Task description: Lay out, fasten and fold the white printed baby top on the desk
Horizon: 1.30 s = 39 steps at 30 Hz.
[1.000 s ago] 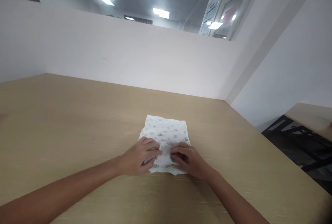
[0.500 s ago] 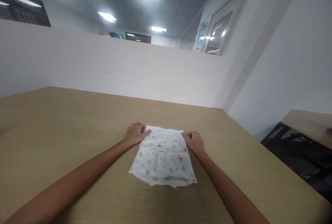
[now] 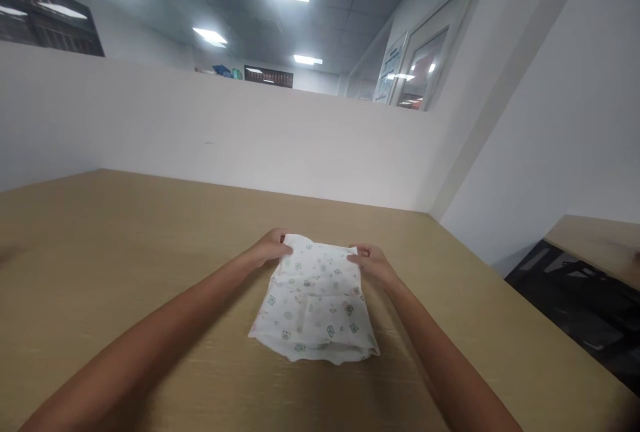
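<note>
A small white cloth [image 3: 315, 299] printed with little coloured figures lies folded on the wooden table [image 3: 125, 252]. My left hand [image 3: 267, 249] pinches its far left corner and my right hand [image 3: 373, 263] pinches its far right corner. The far edge is lifted off the table between both hands, while the near edge rests on the wood.
A white partition wall [image 3: 225, 132] runs along the table's far side and another white wall [image 3: 550, 119] stands to the right. The table's right edge drops to a dark floor area [image 3: 575, 305], beyond which a second wooden surface [image 3: 600, 239] shows.
My hands went from the cloth's near middle out to its far corners, then pinched them and raised the far edge off the table.
</note>
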Each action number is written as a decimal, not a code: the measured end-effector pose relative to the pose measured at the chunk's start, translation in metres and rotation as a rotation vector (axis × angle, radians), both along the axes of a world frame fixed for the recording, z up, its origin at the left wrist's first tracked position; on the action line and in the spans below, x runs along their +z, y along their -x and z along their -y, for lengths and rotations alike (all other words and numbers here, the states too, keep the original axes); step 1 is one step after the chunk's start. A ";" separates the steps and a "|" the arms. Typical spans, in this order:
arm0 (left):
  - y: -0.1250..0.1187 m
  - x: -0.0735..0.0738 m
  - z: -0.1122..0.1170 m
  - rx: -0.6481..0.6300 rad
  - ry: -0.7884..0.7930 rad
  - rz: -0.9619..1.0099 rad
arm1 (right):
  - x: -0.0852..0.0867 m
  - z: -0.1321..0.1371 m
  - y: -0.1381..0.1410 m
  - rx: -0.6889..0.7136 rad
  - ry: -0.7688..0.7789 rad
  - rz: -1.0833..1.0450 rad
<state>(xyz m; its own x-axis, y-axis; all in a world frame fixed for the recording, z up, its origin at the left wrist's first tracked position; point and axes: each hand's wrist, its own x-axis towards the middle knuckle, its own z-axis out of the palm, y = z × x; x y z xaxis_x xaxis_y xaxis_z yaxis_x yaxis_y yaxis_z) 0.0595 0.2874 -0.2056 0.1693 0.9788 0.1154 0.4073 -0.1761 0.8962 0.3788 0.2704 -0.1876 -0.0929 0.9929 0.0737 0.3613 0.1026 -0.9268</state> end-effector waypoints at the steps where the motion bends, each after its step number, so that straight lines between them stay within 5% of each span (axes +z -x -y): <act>1: 0.001 0.005 0.007 -0.001 -0.013 -0.004 | 0.007 0.006 -0.002 0.035 0.003 -0.005; 5: 0.006 0.023 0.041 0.029 -0.084 -0.041 | 0.026 0.033 -0.012 0.089 -0.042 -0.005; 10: 0.013 0.031 0.098 -0.020 -0.252 -0.072 | 0.028 0.072 -0.026 0.207 -0.262 -0.040; 15: 0.018 0.012 0.146 -0.106 -0.433 -0.157 | 0.039 0.111 -0.033 0.398 -0.309 0.220; 19: 0.019 -0.006 0.170 -0.247 -0.540 -0.301 | 0.054 0.132 -0.035 0.611 -0.066 0.468; 23: 0.017 -0.005 0.170 -0.249 -0.595 -0.392 | 0.047 0.130 -0.029 0.612 0.054 0.509; 28: 0.004 -0.007 0.138 -0.100 -0.571 -0.507 | 0.004 0.108 -0.014 0.302 -0.286 0.508; 35: -0.002 -0.051 0.116 -0.182 -0.464 -0.746 | -0.049 0.095 -0.017 0.452 -0.255 0.795; 39: 0.003 -0.042 0.118 -0.191 -0.400 -0.755 | -0.043 0.098 -0.018 0.446 -0.289 0.779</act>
